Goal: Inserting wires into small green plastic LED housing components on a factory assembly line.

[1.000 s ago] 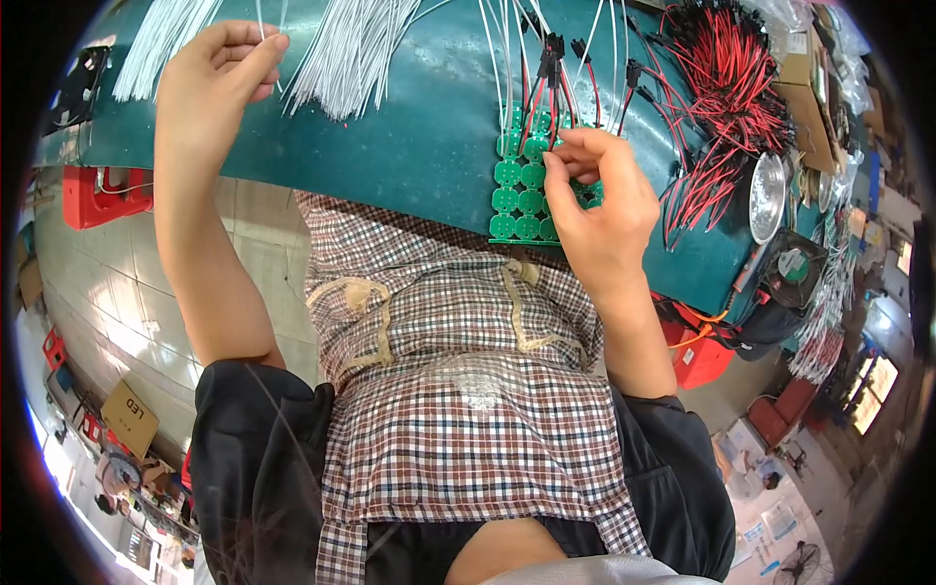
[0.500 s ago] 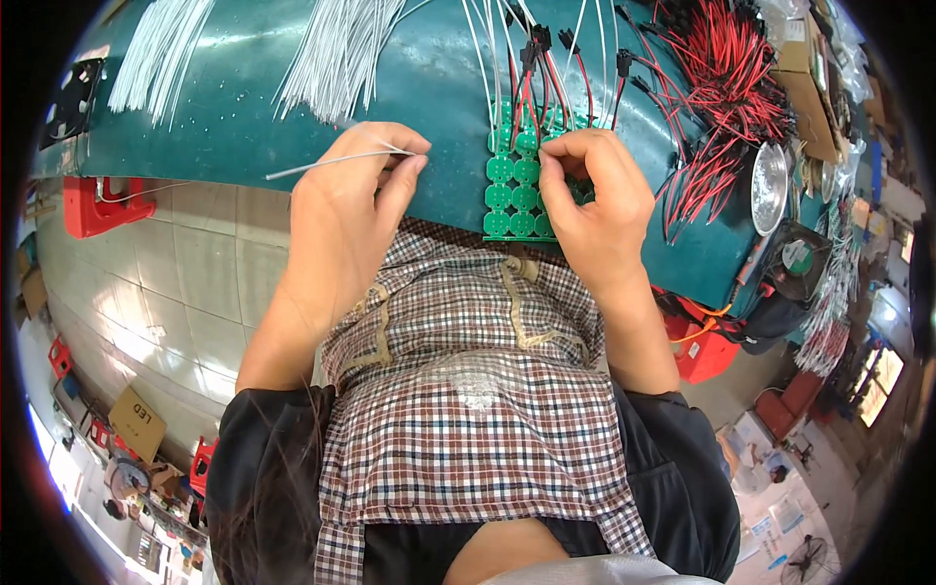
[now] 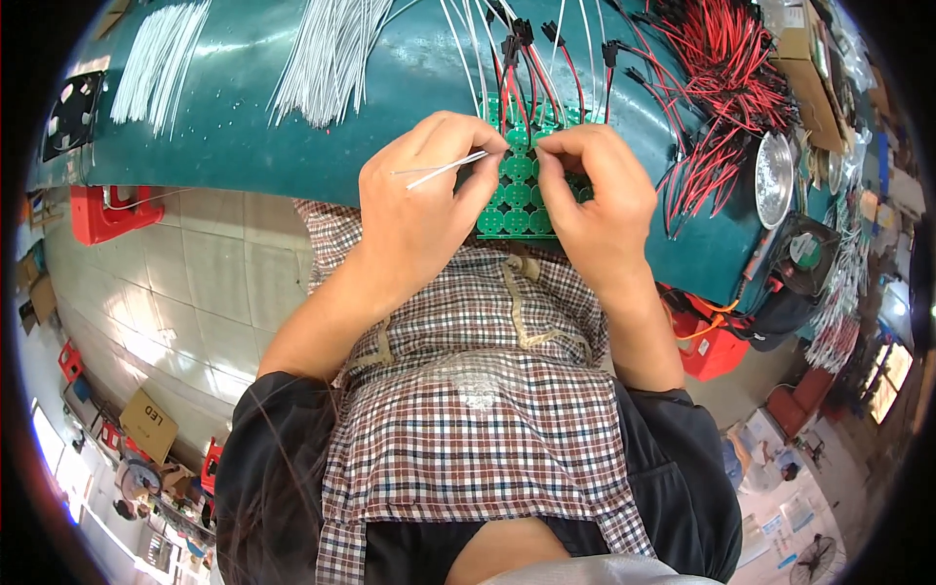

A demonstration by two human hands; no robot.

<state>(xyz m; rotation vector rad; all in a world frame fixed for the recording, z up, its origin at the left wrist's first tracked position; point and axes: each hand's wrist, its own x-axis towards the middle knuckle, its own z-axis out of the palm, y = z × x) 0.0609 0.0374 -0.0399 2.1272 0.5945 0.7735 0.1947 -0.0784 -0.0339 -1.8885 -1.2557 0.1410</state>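
Note:
My left hand (image 3: 419, 190) is closed in a pinch on a thin white wire (image 3: 444, 175); two pale strands stick out to its left, and I cannot tell if they are one folded wire or two. Its fingertips are at the left side of a green circuit board panel (image 3: 495, 222) with rows of rounded squares. Over the panel's right part my right hand (image 3: 609, 200) is pinched too, and whatever is between its fingertips is hidden. Red and black wires with black plugs (image 3: 524, 34) and long white wires rise from the panel's far part.
Two bundles of white wires, one far left (image 3: 161, 63) and one nearer the middle (image 3: 331, 63), lie on the green table (image 3: 263, 156). At right are a heap of red-black wires (image 3: 726, 78), a metal dish (image 3: 773, 180), a soldering iron (image 3: 751, 263) and a small fan (image 3: 804, 252).
My left hand has moved right to the panel, carrying the white wire. My right hand stays almost where it was. The plugs above the panel have shifted slightly left.

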